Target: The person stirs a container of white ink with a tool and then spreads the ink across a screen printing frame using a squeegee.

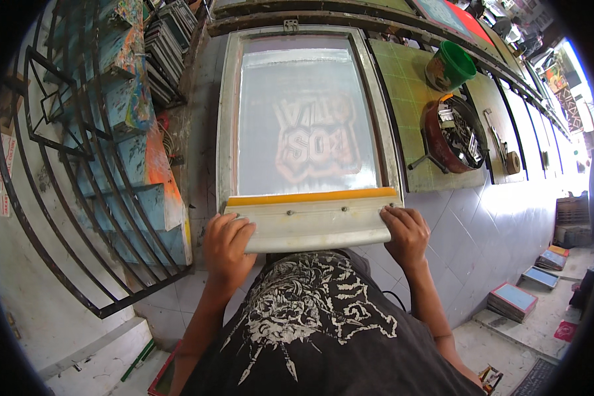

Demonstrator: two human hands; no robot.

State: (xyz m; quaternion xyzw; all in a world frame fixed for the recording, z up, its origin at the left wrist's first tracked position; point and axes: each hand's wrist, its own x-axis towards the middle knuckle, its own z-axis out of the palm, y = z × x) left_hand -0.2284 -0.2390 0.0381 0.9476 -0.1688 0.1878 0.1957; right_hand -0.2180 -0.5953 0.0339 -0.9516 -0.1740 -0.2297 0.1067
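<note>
A wide squeegee with a pale metal holder (310, 223) and an orange-yellow blade (310, 197) lies across the near end of a screen printing frame (226, 119). My left hand (228, 239) grips its left end, fingers curled over the top. At the right end, my right hand (406, 232) is closed on the holder in the same way. The blade's edge faces away from me, along the mesh (261, 99). A faint lettered design (317, 142) shows through the mesh, and a whitish band (297, 58) crosses its far end.
To the right, a green bucket (451, 66) and a round dark red container of metal pieces (435, 132) stand by the green boards (402, 99). Black metal bars (66, 148) and stacked frames (165, 53) are on the left. More frames (512, 301) lie on the floor at right.
</note>
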